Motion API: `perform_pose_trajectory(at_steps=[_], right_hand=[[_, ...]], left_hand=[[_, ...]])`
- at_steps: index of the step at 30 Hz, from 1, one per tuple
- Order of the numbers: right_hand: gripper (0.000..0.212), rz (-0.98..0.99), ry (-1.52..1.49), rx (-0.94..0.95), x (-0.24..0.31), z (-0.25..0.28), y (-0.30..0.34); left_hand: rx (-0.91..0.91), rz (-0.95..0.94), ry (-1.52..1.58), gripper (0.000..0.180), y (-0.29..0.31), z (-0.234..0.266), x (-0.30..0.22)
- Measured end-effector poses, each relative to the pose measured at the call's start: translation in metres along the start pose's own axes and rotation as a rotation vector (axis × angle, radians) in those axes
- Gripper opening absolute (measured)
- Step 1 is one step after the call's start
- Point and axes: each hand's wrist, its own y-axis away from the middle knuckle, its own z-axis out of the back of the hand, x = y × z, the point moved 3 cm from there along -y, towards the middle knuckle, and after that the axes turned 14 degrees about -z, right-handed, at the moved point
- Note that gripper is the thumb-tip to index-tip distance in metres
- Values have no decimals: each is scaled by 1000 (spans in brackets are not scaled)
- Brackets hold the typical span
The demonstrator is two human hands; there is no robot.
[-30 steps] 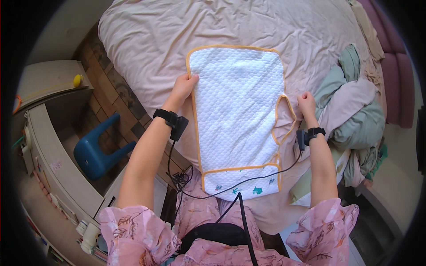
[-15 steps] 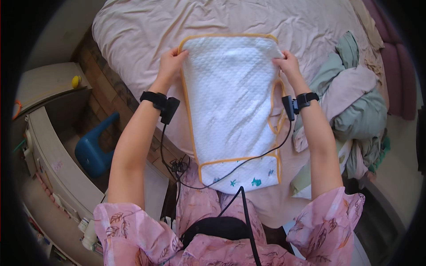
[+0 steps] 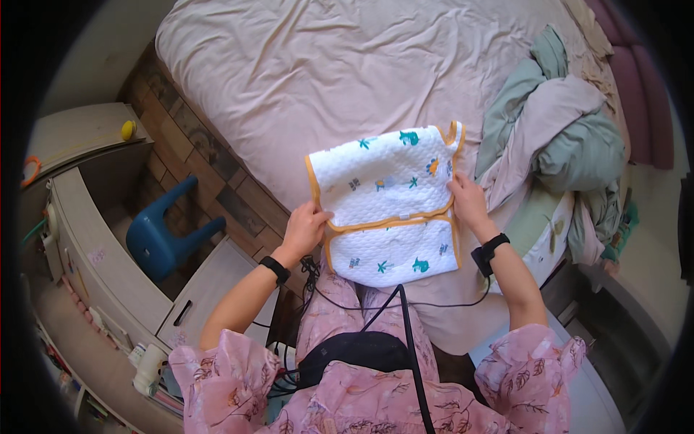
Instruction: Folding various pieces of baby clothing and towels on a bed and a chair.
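Observation:
A white quilted sleeveless garment (image 3: 390, 177) with orange trim and a dinosaur print lies folded on the bed in front of me. Its far part is turned over toward me, so the printed side faces up, with the trimmed edge meeting the band of cloth nearest my lap. My left hand (image 3: 307, 226) pinches the left corner of that turned edge. On the opposite side, my right hand (image 3: 470, 201) grips the garment's right edge, slightly farther from me. An armhole loop shows at the far right corner. Both wrists wear black straps.
The bed's pale pink sheet (image 3: 289, 79) is wrinkled. A heap of green and pink bedding (image 3: 571, 137) lies to the right. At left are a blue stool (image 3: 155, 242) and an open cabinet (image 3: 94, 239). A black cable (image 3: 405, 318) runs across my lap.
Both hands have drawn the garment's far edge toward me and down, folding it over. The plain white inside is now covered and the printed side shows.

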Motion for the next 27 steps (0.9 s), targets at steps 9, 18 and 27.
perform_pose_trajectory(at_steps=[9,18,27], right_hand=[[26,-831,-884,116,-22,-67,54],[17,-931,-767,224,-42,-60,58],[35,-767,-537,137,-25,-68,151]], left_hand=[[-423,719,874,24,16,-27,7],[-414,718,790,28,33,-51,13],[-135,657,791,40,80,-93,-4]])
